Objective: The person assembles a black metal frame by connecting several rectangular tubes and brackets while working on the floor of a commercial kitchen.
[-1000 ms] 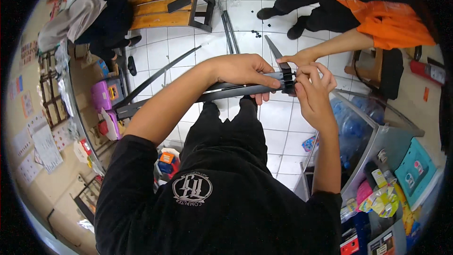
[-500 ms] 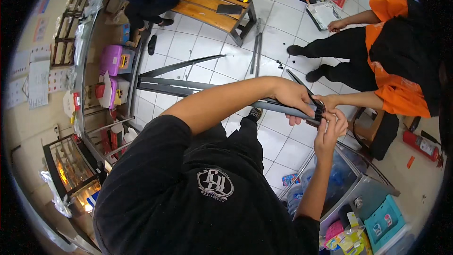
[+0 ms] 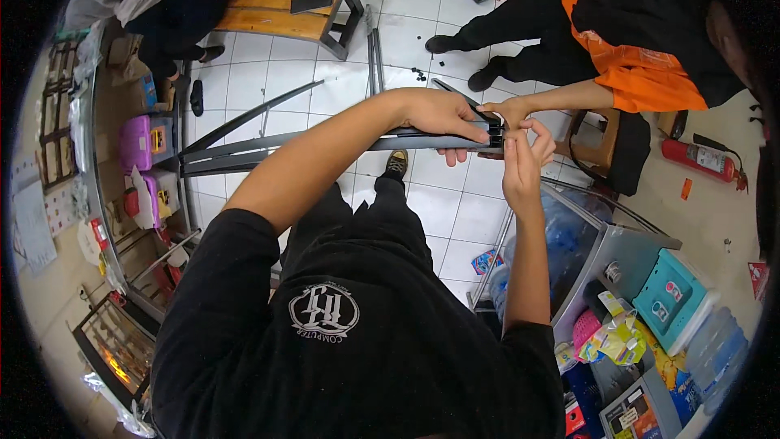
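A bundle of long grey metal bars (image 3: pixel 398 143) runs from the left side across in front of me. My left hand (image 3: pixel 445 116) is wrapped round the bars near their right end, thumb on top and fingers underneath. At that end sits a small black piece (image 3: pixel 495 132). My right hand (image 3: pixel 524 156) is closed in a pinch right beside it; what lies between its fingertips is hidden. A co-worker's hand (image 3: pixel 505 110) reaches in from the right and touches the same end.
The co-worker in an orange and black top (image 3: pixel 601 41) stands at the right. Behind are a wooden bench (image 3: pixel 268 12), loose bars (image 3: pixel 375 61) and small black pieces (image 3: pixel 418 75) on the tiled floor. A metal rack (image 3: pixel 642 237) with water bottles stands near right; shelving lines the left.
The whole view has shifted, so the bench, co-worker and bars appear further left and higher. Both my hands stay at the bars' right end, as does the co-worker's hand.
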`<state>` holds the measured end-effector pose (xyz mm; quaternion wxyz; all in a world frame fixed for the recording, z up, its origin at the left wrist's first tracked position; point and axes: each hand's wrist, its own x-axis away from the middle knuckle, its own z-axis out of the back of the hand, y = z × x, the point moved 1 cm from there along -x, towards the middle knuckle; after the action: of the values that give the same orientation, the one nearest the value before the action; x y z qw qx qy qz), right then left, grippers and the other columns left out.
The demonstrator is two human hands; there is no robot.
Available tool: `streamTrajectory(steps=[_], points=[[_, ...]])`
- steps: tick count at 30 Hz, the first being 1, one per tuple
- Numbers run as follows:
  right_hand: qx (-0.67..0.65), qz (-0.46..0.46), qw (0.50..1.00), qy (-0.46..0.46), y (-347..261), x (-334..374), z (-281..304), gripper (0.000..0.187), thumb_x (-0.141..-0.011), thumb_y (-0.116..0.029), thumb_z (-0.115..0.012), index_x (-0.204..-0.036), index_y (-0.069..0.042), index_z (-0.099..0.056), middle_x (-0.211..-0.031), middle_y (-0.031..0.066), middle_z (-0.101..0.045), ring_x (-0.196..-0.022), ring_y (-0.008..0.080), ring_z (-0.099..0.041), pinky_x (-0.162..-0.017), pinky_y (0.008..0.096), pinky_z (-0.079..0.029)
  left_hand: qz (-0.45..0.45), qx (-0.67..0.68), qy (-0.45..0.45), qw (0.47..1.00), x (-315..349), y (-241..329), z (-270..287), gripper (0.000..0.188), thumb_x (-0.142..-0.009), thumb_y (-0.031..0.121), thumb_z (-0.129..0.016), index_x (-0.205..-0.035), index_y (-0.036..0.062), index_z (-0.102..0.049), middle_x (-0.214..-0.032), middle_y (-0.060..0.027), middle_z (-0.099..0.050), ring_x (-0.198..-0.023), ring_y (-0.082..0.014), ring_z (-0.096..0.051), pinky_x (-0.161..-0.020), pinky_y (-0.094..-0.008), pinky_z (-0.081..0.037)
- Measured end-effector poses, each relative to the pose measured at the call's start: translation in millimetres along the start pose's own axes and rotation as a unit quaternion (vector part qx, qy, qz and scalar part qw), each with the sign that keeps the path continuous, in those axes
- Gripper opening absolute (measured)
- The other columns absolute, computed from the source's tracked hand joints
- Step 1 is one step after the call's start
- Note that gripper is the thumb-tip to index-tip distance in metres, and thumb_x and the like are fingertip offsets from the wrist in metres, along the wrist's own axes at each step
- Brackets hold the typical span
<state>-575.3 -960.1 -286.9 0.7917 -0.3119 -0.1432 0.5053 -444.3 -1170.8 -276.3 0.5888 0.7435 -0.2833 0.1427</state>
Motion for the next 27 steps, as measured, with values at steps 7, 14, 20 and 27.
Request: streamTrajectory(steps=[7,14,20,27], points=[[0.044,-0.057,0.996,0.057,-3.4,-2.5,-6.1,0.026,-0.108,-0.026,-0.049,-0.103,-0.01,-0.069,-0.139,0.0144,-0.045,-0.132,0.0354,-0.034,-0.112,0.0518,-0.021,-0.007,-0.033,0.008,0.999,-7.7,-5.1,0.5,0.052,-0.105,0.048,-0.064,-0.111,-0.0033,-0.071,-0.097,-0.0152,-0.078,-0.082,-0.0194,-0.078,-0.074,-0.03,-0.061],[0.037,0.003,0.999,0.025,0.9,-1.7,-2.8,0.029,-0.109,-0.027,-0.046,-0.103,-0.009,-0.068,-0.139,0.0165,-0.045,-0.133,0.0369,-0.034,-0.114,0.0549,-0.02,-0.013,-0.103,0.004,0.995,-5.0,-4.7,3.6,0.053,-0.105,0.051,-0.061,-0.117,-0.001,-0.069,-0.092,-0.0106,-0.077,-0.077,-0.0171,-0.074,-0.073,-0.0317,-0.059],[-0.018,-0.109,0.993,0.04,12.4,0.4,-13.9,0.031,-0.11,-0.028,-0.047,-0.107,-0.006,-0.069,-0.139,0.0192,-0.047,-0.132,0.0364,-0.035,-0.115,0.0522,-0.022,-0.029,-0.125,-0.004,0.992,-2.0,-8.3,3.5,0.058,-0.103,0.053,-0.063,-0.123,-0.0018,-0.066,-0.091,-0.0104,-0.075,-0.075,-0.0169,-0.073,-0.07,-0.0327,-0.059],[0.107,0.037,0.992,0.049,20.5,9.7,-0.4,0.03,-0.109,-0.023,-0.048,-0.121,-0.002,-0.066,-0.142,0.02,-0.05,-0.133,0.036,-0.04,-0.114,0.0479,-0.029,0.0,-0.289,0.1,0.952,45.1,-12.1,44.0,0.087,-0.098,0.079,-0.047,-0.126,-0.0019,-0.067,-0.116,-0.0202,-0.074,-0.116,-0.0355,-0.067,-0.1,-0.0455,-0.051]])
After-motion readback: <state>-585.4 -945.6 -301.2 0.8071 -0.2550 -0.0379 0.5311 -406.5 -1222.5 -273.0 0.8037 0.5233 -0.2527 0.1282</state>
